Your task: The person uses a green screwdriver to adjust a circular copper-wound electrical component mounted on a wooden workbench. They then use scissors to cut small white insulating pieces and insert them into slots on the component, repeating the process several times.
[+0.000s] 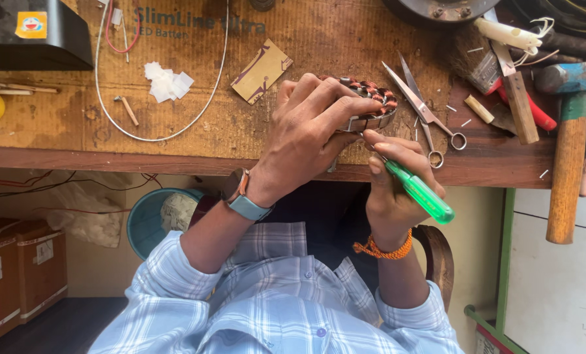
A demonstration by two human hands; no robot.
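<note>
My left hand (309, 131) lies over a round motor stator (375, 98) wound with copper coils and grips it at the front edge of the wooden bench (175, 147). My right hand (394, 183) holds a screwdriver with a translucent green handle (421, 193). Its tip points up at the stator's near rim, just under my left fingers. Most of the stator is hidden by my left hand. A watch sits on my left wrist and an orange thread band on my right.
Scissors (424, 108) lie just right of the stator. A hammer (568, 151), a brush and other tools crowd the right end. A white wire loop (168, 134), paper scraps and a small card lie to the left. A teal bucket (145, 223) and cardboard boxes stand below.
</note>
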